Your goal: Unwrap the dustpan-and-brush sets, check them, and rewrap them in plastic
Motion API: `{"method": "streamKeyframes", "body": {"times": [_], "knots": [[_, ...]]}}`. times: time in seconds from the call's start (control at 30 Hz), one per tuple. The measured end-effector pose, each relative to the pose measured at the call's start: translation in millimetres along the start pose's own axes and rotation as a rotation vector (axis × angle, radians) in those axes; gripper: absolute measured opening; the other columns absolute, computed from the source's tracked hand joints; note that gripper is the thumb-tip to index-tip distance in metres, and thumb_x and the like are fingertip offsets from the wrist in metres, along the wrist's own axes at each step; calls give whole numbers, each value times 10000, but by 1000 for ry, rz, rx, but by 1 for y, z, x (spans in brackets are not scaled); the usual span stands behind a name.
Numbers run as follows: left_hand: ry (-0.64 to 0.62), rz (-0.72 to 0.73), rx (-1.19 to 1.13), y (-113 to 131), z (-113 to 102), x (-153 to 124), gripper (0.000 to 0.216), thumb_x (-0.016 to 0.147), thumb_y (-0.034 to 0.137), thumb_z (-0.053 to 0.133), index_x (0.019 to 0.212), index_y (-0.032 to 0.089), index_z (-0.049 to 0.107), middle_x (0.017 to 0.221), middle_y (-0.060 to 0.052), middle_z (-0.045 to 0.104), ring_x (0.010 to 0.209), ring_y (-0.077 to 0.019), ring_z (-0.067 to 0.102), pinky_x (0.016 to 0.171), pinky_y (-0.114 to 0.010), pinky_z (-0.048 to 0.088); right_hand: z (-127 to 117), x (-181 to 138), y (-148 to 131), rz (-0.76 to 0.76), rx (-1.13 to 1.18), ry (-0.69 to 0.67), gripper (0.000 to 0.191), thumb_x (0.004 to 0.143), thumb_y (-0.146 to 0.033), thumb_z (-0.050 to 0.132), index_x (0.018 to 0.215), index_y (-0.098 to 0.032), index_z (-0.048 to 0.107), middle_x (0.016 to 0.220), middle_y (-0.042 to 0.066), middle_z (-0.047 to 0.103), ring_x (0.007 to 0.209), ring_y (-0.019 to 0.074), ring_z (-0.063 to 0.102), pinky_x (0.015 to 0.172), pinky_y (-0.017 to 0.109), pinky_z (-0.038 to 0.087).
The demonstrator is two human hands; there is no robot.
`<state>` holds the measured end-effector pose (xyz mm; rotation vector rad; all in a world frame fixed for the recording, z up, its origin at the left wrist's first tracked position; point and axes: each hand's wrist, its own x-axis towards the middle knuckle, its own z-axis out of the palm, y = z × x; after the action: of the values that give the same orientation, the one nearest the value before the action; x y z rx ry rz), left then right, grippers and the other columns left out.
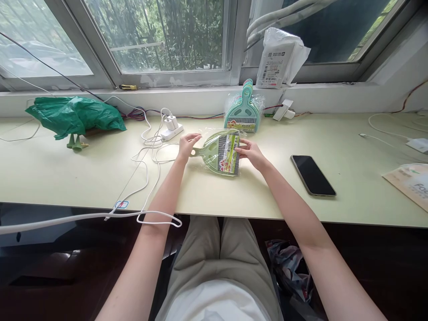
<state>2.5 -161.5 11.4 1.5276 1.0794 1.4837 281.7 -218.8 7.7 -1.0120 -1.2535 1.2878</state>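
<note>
Two bare hands at a pale worktop (234, 196), with a wrapped dustpan set (211, 154) between their fingers. The left hand (187, 147) has its fingers drawn together in a pinch on the clear wrapping at the handle end. The right hand (253, 154) grasps the opposite, bristled edge, thumb and fingers closing on it beside the printed label (229, 154). The green pan thus spans the gap between the two sets of fingers, its handle pointing toward the left ones; whether its underside touches the worktop cannot be told. Beyond the right fingers, near the wall, stands a stack of similar wrapped dustpans (245, 109); above and behind it, a white package (279, 60) rests on the sill. To the right of the right fingers lies a dark-screened phone (313, 175). Just beyond the left fingers is a white power strip (172, 133) with a plug in it; loose white cables (146, 174) run to their left. Well to the left of the same fingers lies a crumpled green plastic bag (78, 113).
</note>
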Motion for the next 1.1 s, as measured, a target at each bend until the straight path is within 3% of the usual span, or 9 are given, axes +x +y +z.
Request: {"method": "streamKeyframes", "body": {"times": [0.27,0.5,0.67,0.77,0.83,0.9,0.97,1.03,1.1], "knots": [[384,-202,-51,-13,-18,14,97,858,237,616,866,153,664,931,-70,738,791,-115,654,793,-248,488,-12,4,0,-34,39,116,523,599,-345,878,1056,-199,671,871,48,777,720,194,719,717,392,637],[796,-237,23,-16,-49,23,137,968,263,491,951,164,585,936,-58,714,704,-101,649,684,-232,486,-23,11,6,-30,116,286,414,643,-230,827,1020,-214,657,859,22,772,724,178,724,717,363,654],[992,-219,125,-10,-59,19,234,1039,242,317,1177,184,496,1192,-137,647,1108,-189,666,907,-316,519,-25,12,7,-34,167,329,352,680,-174,780,1002,-222,648,848,6,772,718,167,726,709,345,660],[1036,-213,263,-4,-56,13,317,1023,181,331,1335,176,387,1431,-201,481,1396,-239,464,1133,-436,383,-24,11,7,-20,184,336,320,699,-153,747,991,-226,639,827,-8,766,700,155,724,709,328,662],[1069,-116,382,1,-51,9,379,1004,175,399,1381,174,356,1547,-208,340,1497,-263,300,1203,-495,271,-23,11,8,-1,206,350,302,708,-139,726,984,-222,633,827,-10,763,686,144,722,722,314,661],[1012,72,470,6,-43,5,348,983,189,476,1329,186,438,1545,-170,365,1496,-258,296,1209,-476,270,-22,11,8,17,226,366,291,714,-129,716,978,-217,629,829,-6,762,674,137,719,734,305,659],[788,214,468,8,-30,2,200,985,227,501,1175,193,556,1353,-126,569,1352,-235,494,1131,-410,389,-21,10,8,18,236,376,292,718,-129,716,981,-220,625,822,-8,761,665,137,715,734,305,660],[480,164,342,9,-10,-4,211,1021,315,446,1025,188,614,995,-81,700,962,-190,686,898,-327,520,-20,10,8,5,231,376,298,723,-140,720,989,-229,619,818,-17,760,657,136,713,720,305,662],[247,-7,204,7,14,-12,269,1015,399,460,1006,180,618,778,-41,691,650,-140,659,660,-252,510,-18,9,7,-17,225,368,300,731,-156,724,998,-235,613,823,-26,761,659,135,714,709,301,662]]}}
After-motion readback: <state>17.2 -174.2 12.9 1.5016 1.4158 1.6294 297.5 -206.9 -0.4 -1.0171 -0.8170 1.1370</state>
